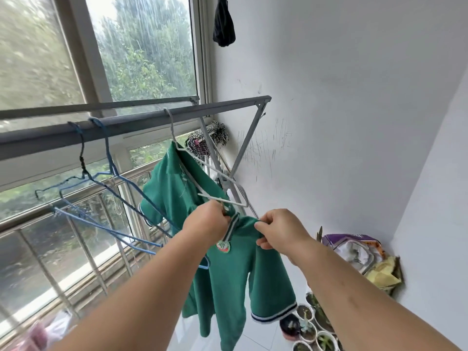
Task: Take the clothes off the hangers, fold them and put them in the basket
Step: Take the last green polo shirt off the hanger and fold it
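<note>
Left hand point(207, 222) pinches the striped collar of the green shirt point(228, 279) with curled fingers, and the right hand point(279, 233) pinches the shoulder cloth just beside it, so both hold the garment below the grey rail point(131, 125). That shirt is half off the white hanger point(220, 182), which hooks over the rail. Its far shoulder drapes over the wire close under the hook, while the near shoulder and sleeve drop free from the hands and the hanger's lower arm shows bare. To do this step well, it seems wiser to lift the collar opening up and along the wire than to pull straight down. A downward tug would likely stretch the collar or drag the hook off the rail (whether the placket is buttoned cannot be told). Two blue hangers point(109, 188) hang bare from the rail farther from the wall, and their wires pass close to the shirt's far sleeve, so a snag looks possible. A black garment point(224, 21) hangs high above the rail's wall end. Potted plants point(310, 326) and crumpled bags point(367, 252) lie on the floor below that end. No basket can be made out.
</note>
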Tool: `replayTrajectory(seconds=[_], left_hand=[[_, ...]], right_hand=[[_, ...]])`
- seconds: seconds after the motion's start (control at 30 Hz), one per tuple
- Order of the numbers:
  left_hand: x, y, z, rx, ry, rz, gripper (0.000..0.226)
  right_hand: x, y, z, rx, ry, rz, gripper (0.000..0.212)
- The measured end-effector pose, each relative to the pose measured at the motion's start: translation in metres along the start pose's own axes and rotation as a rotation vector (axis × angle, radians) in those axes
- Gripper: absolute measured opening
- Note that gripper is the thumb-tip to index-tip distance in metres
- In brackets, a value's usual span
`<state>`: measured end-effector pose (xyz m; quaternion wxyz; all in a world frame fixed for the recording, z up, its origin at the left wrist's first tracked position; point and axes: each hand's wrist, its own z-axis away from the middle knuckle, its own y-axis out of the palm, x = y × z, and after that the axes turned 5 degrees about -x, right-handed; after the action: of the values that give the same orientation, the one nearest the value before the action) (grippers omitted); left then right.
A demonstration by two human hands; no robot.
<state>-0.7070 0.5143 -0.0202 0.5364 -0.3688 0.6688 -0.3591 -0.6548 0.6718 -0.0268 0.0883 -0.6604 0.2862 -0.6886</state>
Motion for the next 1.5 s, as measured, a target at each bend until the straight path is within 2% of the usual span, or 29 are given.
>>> replayTrajectory(seconds=[0.13, 0.17, 0.27, 0.33, 0.4, 0.5, 0.57, 0.6, 0.7, 0.87, 1.0, 1.07, 1.13, 1.23, 1.3, 1.37, 1.5], left_hand=[[-0.012, -0.005, 0.005, -0.292, 0.104, 0.473, 0.01], [-0.015, -0.006, 0.006, -0.281, 0.102, 0.44, 0.013], [-0.008, 0.001, -0.001, -0.061, 0.01, -0.017, 0.015], [-0.001, 0.002, -0.004, 0.01, -0.057, -0.16, 0.012], [0.0, 0.0, -0.008, -0.038, -0.044, -0.087, 0.016], [-0.011, -0.001, 0.002, -0.174, 0.111, 0.11, 0.02], [-0.018, 0.006, 0.008, -0.127, 0.195, 0.097, 0.019], [-0.019, 0.01, 0.009, -0.081, 0.183, 0.094, 0.019], [-0.015, 0.012, 0.006, 0.014, 0.005, 0.321, 0.019], [-0.011, 0.017, 0.005, 0.131, -0.218, 0.732, 0.019], [-0.015, 0.033, 0.014, 0.339, -0.393, 1.141, 0.017], [-0.018, 0.048, 0.023, 0.496, -0.537, 1.311, 0.025], [-0.022, 0.068, 0.032, 0.602, -0.685, 1.372, 0.033], [-0.027, 0.09, 0.046, 0.653, -0.798, 1.38, 0.023], [-0.032, 0.101, 0.055, 0.608, -0.761, 1.401, 0.017], [-0.034, 0.11, 0.059, 0.549, -0.652, 1.494, 0.013], [-0.042, 0.117, 0.062, 0.596, -0.402, 1.565, 0.02]], right_hand=[[-0.001, 0.004, -0.005, -0.073, 0.033, -0.132, 0.016], [-0.001, 0.004, -0.005, -0.06, 0.06, -0.155, 0.016], [0.0, 0.007, -0.005, -0.055, 0.081, -0.166, 0.017], [-0.003, 0.009, -0.007, -0.079, 0.053, -0.137, 0.017], [-0.005, 0.008, -0.007, -0.061, 0.048, -0.118, 0.014], [-0.011, 0.008, -0.006, -0.019, 0.03, -0.062, 0.007], [-0.013, 0.006, -0.006, 0.001, 0.023, 0.001, 0.005], [-0.015, 0.005, -0.005, 0.001, 0.027, 0.027, 0.007], [-0.026, 0.001, -0.009, -0.038, 0.031, 0.099, 0.017], [-0.049, -0.016, -0.01, -0.123, 0.042, 0.125, 0.011], [-0.061, -0.031, -0.002, -0.195, 0.0, 0.108, 0.01], [-0.068, -0.038, 0.006, -0.212, -0.034, 0.076, 0.008], [-0.079, -0.047, 0.018, -0.199, -0.061, 0.071, 0.009], [-0.096, -0.055, 0.037, -0.148, -0.058, 0.08, 0.017], [-0.112, -0.063, 0.048, -0.114, -0.002, 0.09, 0.013], [-0.125, -0.07, 0.056, -0.086, 0.07, 0.079, 0.007], [-0.145, -0.083, 0.066, -0.114, 0.11, 0.094, 0.009]])
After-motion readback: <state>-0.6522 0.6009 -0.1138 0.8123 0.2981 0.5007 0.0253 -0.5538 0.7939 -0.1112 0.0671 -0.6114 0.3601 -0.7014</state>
